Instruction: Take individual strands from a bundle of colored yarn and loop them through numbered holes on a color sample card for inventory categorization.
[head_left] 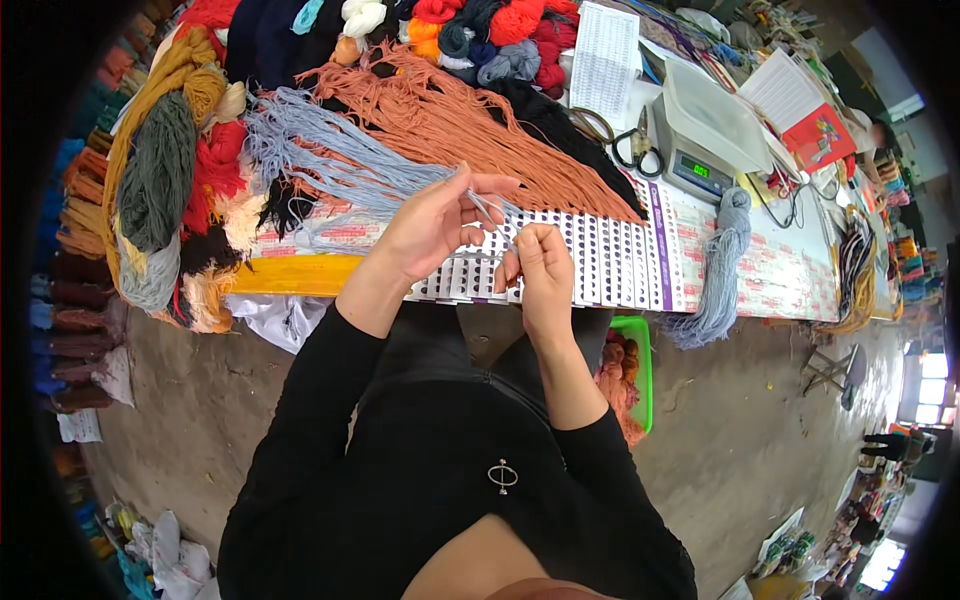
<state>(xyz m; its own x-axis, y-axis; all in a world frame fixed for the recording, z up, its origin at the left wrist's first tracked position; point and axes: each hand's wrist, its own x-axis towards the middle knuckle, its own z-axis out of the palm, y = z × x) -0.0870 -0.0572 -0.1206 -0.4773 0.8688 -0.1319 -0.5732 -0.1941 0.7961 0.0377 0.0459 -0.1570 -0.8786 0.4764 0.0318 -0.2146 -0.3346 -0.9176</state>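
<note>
A white card punched with rows of holes [610, 262] lies along the table's near edge, with a purple strip at its right side. Orange-pink threads [450, 115] fan out from the card toward the back left. Left of them lies a bundle of pale blue-grey threads [345, 150]. Over the card, my left hand [440, 222] has its fingers curled, with blue-grey thread running through them. My right hand [541, 268] is beside it, thumb and fingers pinched on blue-grey thread; the exact end in the pinch is hidden.
Skeins of coloured yarn [155, 170] pile up at the left and back. At the right are black-handled scissors [640, 150], a digital scale [690, 150] with a plastic tray, and a blue-grey skein [727, 260] over the table edge. A green basket [643, 375] stands below.
</note>
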